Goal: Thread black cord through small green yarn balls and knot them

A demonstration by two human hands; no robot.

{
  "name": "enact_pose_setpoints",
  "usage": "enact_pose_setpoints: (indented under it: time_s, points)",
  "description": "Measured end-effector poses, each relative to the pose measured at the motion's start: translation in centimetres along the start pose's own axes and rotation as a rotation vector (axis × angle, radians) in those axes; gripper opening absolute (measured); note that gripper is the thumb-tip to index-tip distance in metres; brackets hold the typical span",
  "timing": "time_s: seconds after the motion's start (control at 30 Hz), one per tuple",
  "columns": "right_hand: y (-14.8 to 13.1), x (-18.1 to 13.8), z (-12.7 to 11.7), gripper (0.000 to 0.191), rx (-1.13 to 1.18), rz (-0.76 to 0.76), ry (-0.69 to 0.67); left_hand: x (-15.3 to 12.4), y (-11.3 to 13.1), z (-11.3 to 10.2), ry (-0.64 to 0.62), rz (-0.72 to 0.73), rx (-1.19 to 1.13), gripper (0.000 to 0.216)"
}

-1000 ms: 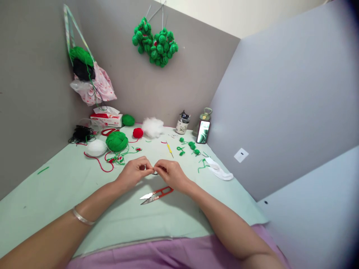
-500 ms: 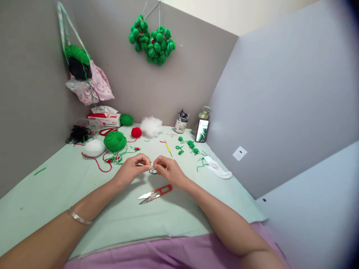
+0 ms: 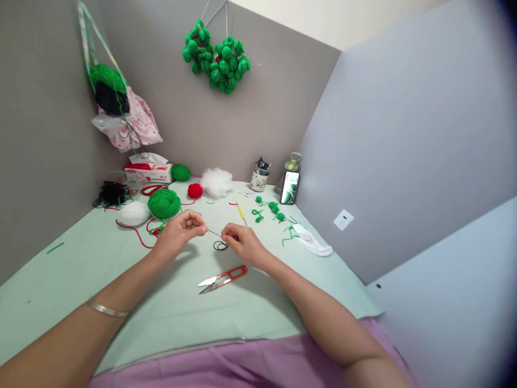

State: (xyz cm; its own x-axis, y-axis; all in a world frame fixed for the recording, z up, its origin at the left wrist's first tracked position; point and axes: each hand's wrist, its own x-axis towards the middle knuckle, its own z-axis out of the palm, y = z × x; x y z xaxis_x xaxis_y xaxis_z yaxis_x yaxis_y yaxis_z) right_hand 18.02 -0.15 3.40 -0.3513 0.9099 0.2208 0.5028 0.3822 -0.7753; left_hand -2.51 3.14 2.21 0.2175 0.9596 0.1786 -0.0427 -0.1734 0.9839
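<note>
Between my two hands runs a short, taut length of black thread [image 3: 214,233]. My left hand [image 3: 183,231] pinches one end of it between thumb and fingertips. My right hand [image 3: 243,242] has its fingers closed on the other end, and loose black loops hang or lie just below those fingertips. Whether a needle is in the fingers is too small to tell. Nearer to me, red-handled thread snips [image 3: 223,279] lie on the pale green cloth [image 3: 181,318] with their blades parted and pointing left.
Behind my left hand sit a green yarn ball [image 3: 164,203], a white ball [image 3: 134,214] and a red ball [image 3: 195,191]. White stuffing [image 3: 217,182], a yellow-handled crochet hook [image 3: 241,212], small green crocheted pieces [image 3: 273,207] and a propped phone [image 3: 290,188] are farther back. A white piece [image 3: 311,240] lies right.
My left hand has moved left, away from my right hand, drawing the black thread straight between them. My right hand has hardly moved. The view has shifted slightly.
</note>
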Motion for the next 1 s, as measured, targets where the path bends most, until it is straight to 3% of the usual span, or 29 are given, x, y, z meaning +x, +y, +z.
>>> enact_pose_setpoints:
  time_s: [0.27,0.5,0.63,0.83,0.93,1.0]
  points:
    - [-0.1,0.1,0.0,0.012,0.008,-0.003,0.032,0.1,-0.1,-0.1,0.036,0.001,-0.031,0.029]
    - [0.7,0.4,-0.5,0.013,0.013,0.014,0.073,0.0,-0.5,0.1,-0.035,0.04,0.305,0.026]
    - [1.0,0.3,-0.3,0.014,-0.015,0.019,0.044,0.0,-1.0,0.1,-0.105,0.066,0.353,0.024]
    - [1.4,0.3,-0.2,0.017,-0.032,0.016,0.103,-0.1,-1.5,0.0,-0.164,0.09,0.488,0.026]
    - [1.5,0.2,-0.8,0.027,-0.066,-0.014,0.136,-0.1,-1.2,0.0,-0.142,0.078,0.464,0.026]
    - [1.7,0.1,-1.3,0.033,-0.157,-0.011,0.085,0.0,-0.9,-0.1,-0.088,0.074,0.435,0.027]
